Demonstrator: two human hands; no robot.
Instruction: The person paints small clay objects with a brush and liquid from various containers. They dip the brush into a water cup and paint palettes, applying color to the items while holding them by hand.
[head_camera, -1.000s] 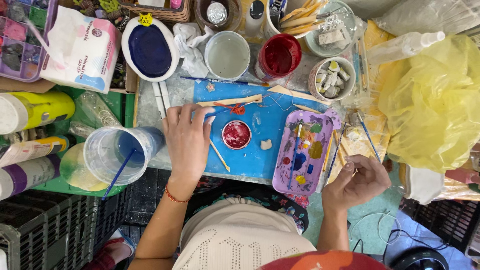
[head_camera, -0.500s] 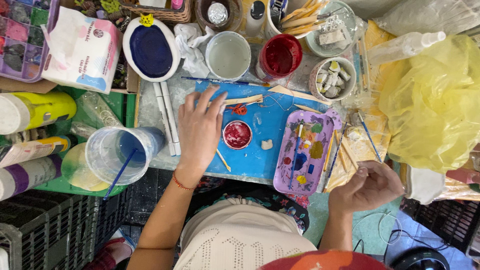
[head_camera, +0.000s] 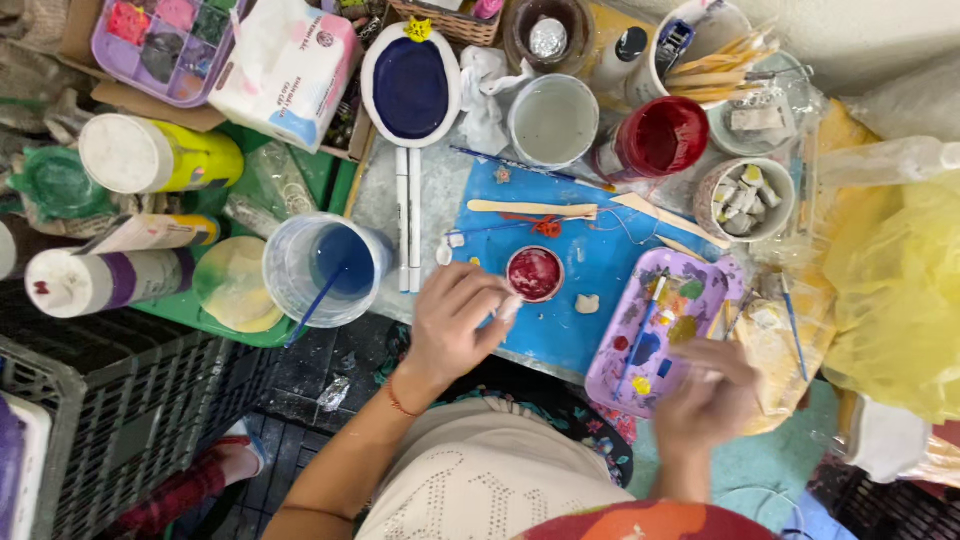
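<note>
My left hand (head_camera: 452, 322) rests on the near left corner of a blue mat (head_camera: 600, 250), its fingers curled and pinched on a small white piece (head_camera: 510, 306). Just right of the fingertips sits a small round dish of red paint (head_camera: 535, 273). My right hand (head_camera: 703, 398) is blurred, at the near edge of a purple paint palette (head_camera: 668, 322) on which a brush (head_camera: 648, 305) lies. Whether it holds anything I cannot make out. A small pale shape (head_camera: 587, 303) lies on the mat between the dish and the palette.
Behind the mat stand a grey cup (head_camera: 553, 120), a red cup (head_camera: 660, 135) and a blue oval dish (head_camera: 410, 85). At left are a clear tub of blue water (head_camera: 330, 265), two white pens (head_camera: 408, 220) and paint bottles (head_camera: 160, 155). A yellow plastic bag (head_camera: 900, 290) fills the right; a dark crate (head_camera: 100, 420) stands low left.
My left hand has pulled back from lying flat on the mat and curled its fingers near the red dish. My right hand has moved left onto the palette's near edge.
</note>
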